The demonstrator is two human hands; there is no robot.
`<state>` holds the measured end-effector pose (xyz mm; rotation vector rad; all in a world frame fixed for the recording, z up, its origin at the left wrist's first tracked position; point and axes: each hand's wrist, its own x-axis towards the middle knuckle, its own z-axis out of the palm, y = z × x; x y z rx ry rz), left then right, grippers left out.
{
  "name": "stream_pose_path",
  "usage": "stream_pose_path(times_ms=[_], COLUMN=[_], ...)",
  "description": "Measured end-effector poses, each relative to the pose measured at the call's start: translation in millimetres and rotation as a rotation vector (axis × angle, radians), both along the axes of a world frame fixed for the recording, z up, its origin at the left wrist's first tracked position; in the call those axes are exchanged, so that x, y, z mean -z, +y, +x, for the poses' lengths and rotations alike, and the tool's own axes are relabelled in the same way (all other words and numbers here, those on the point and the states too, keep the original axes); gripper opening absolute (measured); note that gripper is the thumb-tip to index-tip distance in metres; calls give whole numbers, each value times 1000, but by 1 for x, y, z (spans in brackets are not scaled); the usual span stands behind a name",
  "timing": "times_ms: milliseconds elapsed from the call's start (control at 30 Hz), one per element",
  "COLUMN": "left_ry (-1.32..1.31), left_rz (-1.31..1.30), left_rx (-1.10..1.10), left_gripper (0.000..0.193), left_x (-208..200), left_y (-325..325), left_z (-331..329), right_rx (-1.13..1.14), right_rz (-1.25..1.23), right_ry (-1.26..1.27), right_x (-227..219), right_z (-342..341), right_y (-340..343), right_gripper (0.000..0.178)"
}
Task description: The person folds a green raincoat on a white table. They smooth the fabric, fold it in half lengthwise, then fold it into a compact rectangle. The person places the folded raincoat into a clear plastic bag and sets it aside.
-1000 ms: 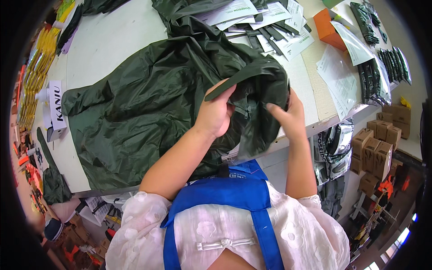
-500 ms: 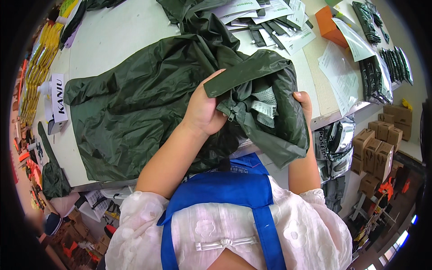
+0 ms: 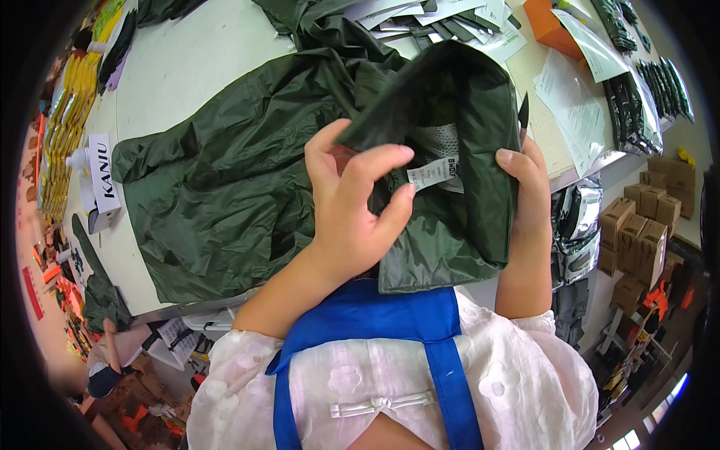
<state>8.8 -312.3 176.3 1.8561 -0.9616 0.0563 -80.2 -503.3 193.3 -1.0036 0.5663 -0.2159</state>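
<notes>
A dark green coated jacket (image 3: 225,195) lies across the table, its raised collar or neck opening standing open in front of me. Inside show grey mesh lining (image 3: 431,141) and a small white label (image 3: 427,175). Beside that label is my left hand (image 3: 352,199), thumb and forefinger spread apart with a gap between them; its other fingers are near the folded edge. At the opening's right side, my right hand (image 3: 525,176) grips the green fabric, thumb on the outer face. A dark pointed tool (image 3: 523,120) sticks up from this hand; its handle is hidden.
Papers and dark flat pieces (image 3: 442,22) are piled at the far edge, with an orange box (image 3: 553,28) and packed dark bags (image 3: 634,112) to the right. A white box (image 3: 101,180) stands left. Cartons (image 3: 637,240) are stacked beyond the table; another person's hand (image 3: 110,327) shows lower left.
The opening has been spread wider and its flap raised. My left hand has let go of the zipper area and turned up beside the label. The pointed tool now shows at my right hand.
</notes>
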Motion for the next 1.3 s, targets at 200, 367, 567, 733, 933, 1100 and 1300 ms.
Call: stream_pose_path(times_ms=[200,367,567,733,933,1100,1300], left_ry=[202,109,135,98,869,806,595], left_rz=[87,36,434,904,326,653,619], left_rx=[18,122,-496,-1236,-1350,-1334,-1287], left_gripper=[44,49,53,72,91,81,29], left_x=[5,29,71,133,181,211,221], left_y=[3,50,235,515,683,725,767], left_z=[3,24,36,27,26,35,56], right_rx=[-18,54,719,15,-439,-301,37], right_rz=[-66,-371,-643,-275,-384,-381,-349], right_ry=[53,106,111,332,330,326,213], right_x=[0,2,81,134,177,141,127], right_z=[6,33,-17,-58,-78,-75,-81], right_y=[-7,-138,-266,25,142,171,160], right_gripper=[44,37,25,34,35,35,26])
